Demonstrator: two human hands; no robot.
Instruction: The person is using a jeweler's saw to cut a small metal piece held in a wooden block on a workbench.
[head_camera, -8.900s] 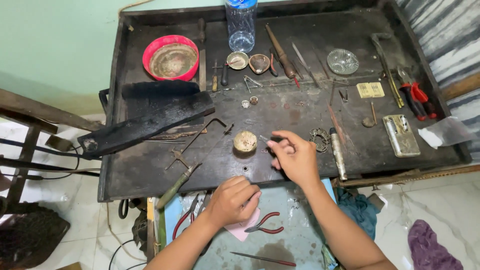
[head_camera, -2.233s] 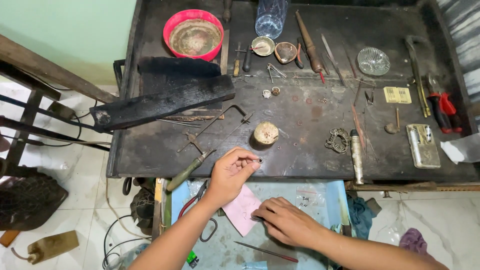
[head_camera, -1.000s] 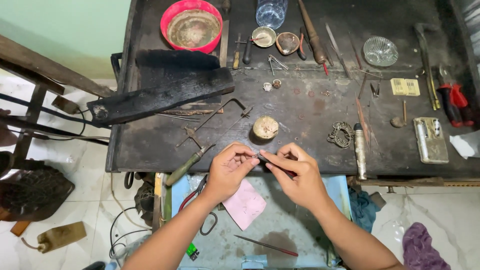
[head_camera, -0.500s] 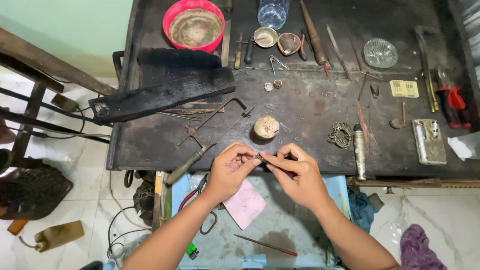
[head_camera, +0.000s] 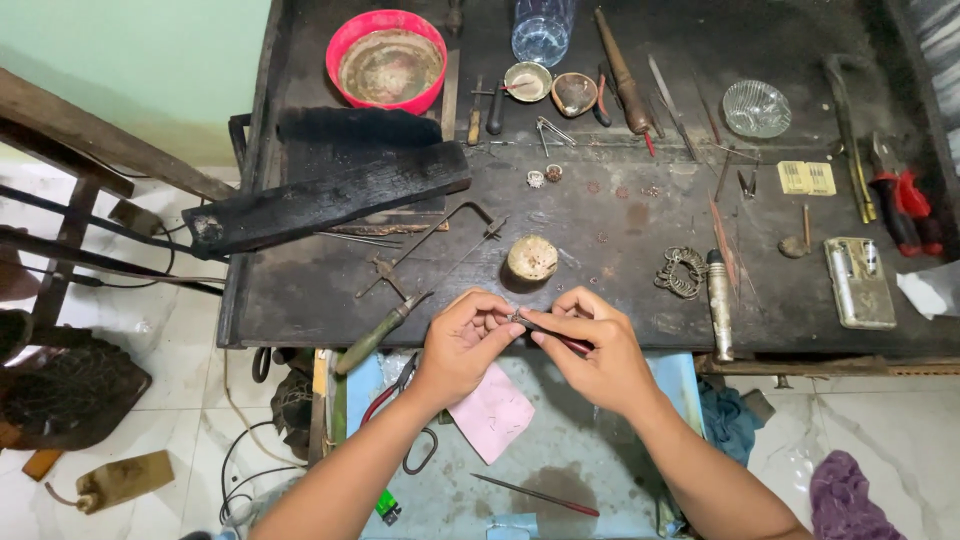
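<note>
My left hand (head_camera: 462, 340) pinches a tiny metal piece (head_camera: 516, 318) between thumb and fingertips at the front edge of the dark workbench (head_camera: 300, 290). My right hand (head_camera: 592, 352) grips small dark pliers with reddish handles (head_camera: 553, 335); the jaws meet the metal piece. The two hands touch at the fingertips, just in front of a small round wooden block (head_camera: 532, 258). The piece is too small to make out in detail.
A jeweller's saw with a green handle (head_camera: 400, 300) lies left of the hands. A charred black block (head_camera: 330, 195), a red bowl (head_camera: 385, 58), a plastic bottle (head_camera: 543, 25), small cups, files, a metal tube (head_camera: 719, 300) and a lighter (head_camera: 860, 283) crowd the bench. A pink cloth (head_camera: 492, 412) lies on the blue tray below.
My right hand came up from the blue tray with the pliers and met my left hand at the bench edge. Over the last second the hands barely moved.
</note>
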